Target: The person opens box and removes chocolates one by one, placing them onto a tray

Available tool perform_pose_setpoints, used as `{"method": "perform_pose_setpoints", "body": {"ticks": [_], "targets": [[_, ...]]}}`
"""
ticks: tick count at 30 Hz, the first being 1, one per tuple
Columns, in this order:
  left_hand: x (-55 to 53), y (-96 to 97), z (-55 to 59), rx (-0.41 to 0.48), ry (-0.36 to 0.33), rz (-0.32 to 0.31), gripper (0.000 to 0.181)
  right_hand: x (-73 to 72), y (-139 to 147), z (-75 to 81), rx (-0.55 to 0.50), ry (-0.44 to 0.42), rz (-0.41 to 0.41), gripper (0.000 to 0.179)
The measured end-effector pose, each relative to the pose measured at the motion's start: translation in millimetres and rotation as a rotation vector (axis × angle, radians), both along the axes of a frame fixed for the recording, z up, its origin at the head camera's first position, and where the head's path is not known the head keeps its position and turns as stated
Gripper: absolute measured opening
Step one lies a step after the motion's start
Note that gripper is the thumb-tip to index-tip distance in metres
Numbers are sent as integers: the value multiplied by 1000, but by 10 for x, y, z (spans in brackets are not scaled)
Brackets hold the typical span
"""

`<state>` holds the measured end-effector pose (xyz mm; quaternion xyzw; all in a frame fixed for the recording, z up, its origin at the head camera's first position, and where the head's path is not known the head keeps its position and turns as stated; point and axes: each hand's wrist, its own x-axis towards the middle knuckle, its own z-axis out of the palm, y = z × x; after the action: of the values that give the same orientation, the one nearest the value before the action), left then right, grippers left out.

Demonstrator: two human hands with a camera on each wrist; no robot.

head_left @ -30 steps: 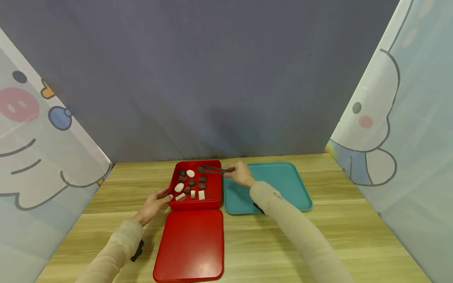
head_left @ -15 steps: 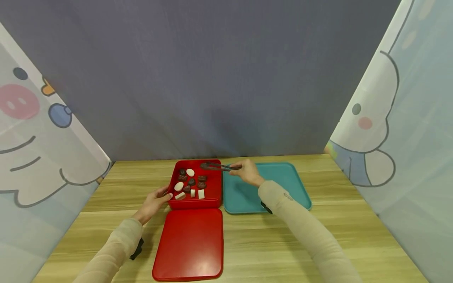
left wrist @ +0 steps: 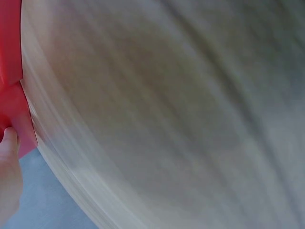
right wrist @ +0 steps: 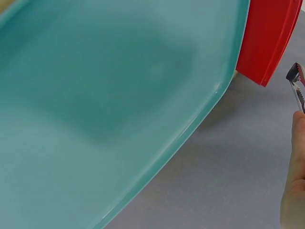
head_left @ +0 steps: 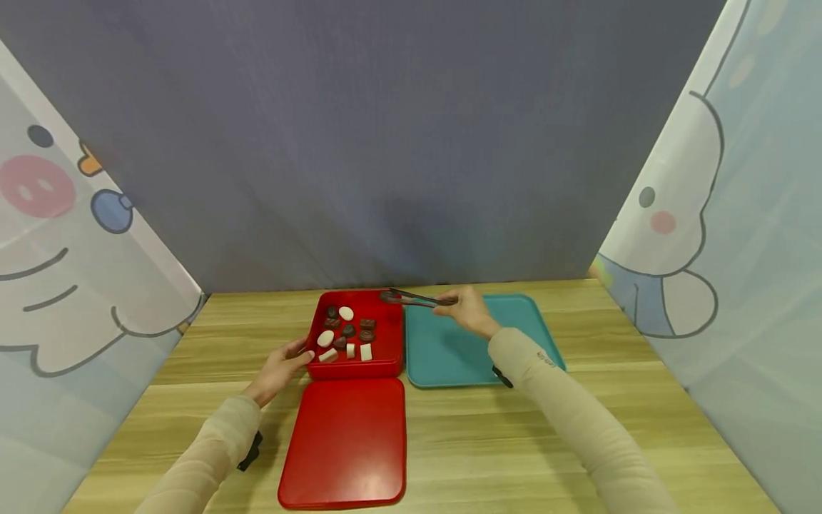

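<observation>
My left hand [head_left: 280, 369] grips the left wall of a red box [head_left: 385, 368], thumb at the rim. In the left wrist view a fingertip [left wrist: 9, 138] lies against the red plastic. Inside the box sit several chocolates, white ovals [head_left: 325, 339], white blocks [head_left: 366, 353] and dark pieces [head_left: 367, 335]. My right hand [head_left: 467, 310] holds dark tongs [head_left: 420, 300] over the seam between the box and a teal tray [head_left: 443, 364]. The tongs' tips point left, above the box's back right corner. A dark rounded shape shows at the tips; I cannot tell whether it is a chocolate.
A red lid [head_left: 347, 442] lies flat on the wooden table [head_left: 462, 457], in front of the box. The teal tray stands directly right of the box. A grey backdrop [head_left: 411, 143] rises behind the table, with printed cartoon panels [head_left: 758, 250] on both sides.
My right hand has moved to the right with the tongs, lifting their tips from the dark piece's spot in the box toward its back right corner. My left hand stays at the box.
</observation>
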<state>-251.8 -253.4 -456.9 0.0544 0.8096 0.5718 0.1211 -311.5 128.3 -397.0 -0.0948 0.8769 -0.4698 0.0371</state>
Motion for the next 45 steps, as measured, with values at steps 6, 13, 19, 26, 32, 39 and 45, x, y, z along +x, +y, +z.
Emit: {"method": "perform_pose_setpoints", "body": {"ticks": [6,13,19,26,32,39,45], "targets": [[3,0,4,-1,3,1,61,2,130,2,11,-7,-13,32],[2,8,2,0,4,5,60,16,265,8,33,-8,-30,33],[8,5,-1,-12,-7,7,61,14,350,-37,65,7,-41,33],[8,6,10,-15,-9,12,63,7,410,-92,80,23,-55,31],[3,14,3,-10,-1,11,62,6,485,-142,89,52,-52,31],[-2,22,-11,-5,4,10,59,4,550,-187,107,42,-74,32],[2,18,-5,-8,7,8,60,-8,574,-240,127,38,-77,32]]}}
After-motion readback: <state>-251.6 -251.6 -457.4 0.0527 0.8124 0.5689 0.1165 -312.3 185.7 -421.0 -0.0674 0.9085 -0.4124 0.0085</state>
